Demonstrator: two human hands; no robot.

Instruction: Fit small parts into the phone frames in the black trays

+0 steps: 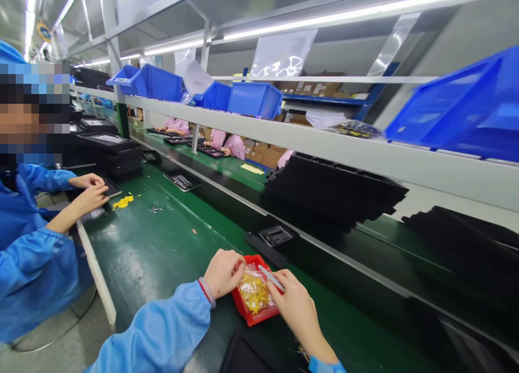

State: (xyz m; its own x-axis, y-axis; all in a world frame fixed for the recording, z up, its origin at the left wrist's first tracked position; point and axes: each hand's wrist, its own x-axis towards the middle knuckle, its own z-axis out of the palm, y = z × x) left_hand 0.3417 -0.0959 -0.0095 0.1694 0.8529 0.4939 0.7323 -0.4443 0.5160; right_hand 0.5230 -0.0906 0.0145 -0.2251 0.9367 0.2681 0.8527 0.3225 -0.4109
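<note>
A small red tray lies on the green bench in front of me, filled with a clear bag of small yellow parts. My left hand, in a blue sleeve, rests curled at the tray's left rim with its fingertips pinched on the bag's edge. My right hand is closed on grey tweezers, whose tips lie over the bag.
A black tray sits at the near edge below my hands. The conveyor carries black device trays. A co-worker in blue works at the left beside a pile of yellow parts. Black tray stacks and blue bins stand beyond.
</note>
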